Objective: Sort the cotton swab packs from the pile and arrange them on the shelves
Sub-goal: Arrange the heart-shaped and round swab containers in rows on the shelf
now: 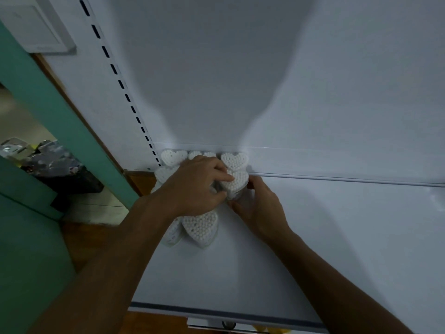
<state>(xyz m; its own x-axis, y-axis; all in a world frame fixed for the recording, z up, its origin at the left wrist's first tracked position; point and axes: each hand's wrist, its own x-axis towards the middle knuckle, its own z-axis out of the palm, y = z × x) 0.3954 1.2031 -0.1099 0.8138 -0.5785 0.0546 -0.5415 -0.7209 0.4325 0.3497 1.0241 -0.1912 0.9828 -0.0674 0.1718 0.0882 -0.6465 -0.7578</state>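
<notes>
We look down on a white shelf (313, 237) whose back edge meets a white back panel (216, 68), and we take that back edge as our reference throughout. Heart-shaped cotton swab packs sit at the left end of the shelf: three stand in a row hard against the back edge, the leftmost pack (173, 157), a middle pack (201, 154) partly hidden by knuckles, and the rightmost pack (234, 160). Directly in front of the rightmost one is the held pack (235, 183), touching or very nearly touching it; the dim light prevents a firmer reading. The left hand (195, 186) lies over the cluster with its fingers curled, thumb and fingertips bearing on the left side and top of the held pack. The right hand (257, 206) comes in from the side away from the upright, its fingers bent around the right flank of the same pack, so both hands grip it. Further from the back edge, below the left wrist, a front pack (199, 227) lies on the shelf with another pack (172, 233) just to its left. A slotted upright (120, 80) rises from the left end of the back edge, and a teal door frame (48, 104) stands beyond it.
</notes>
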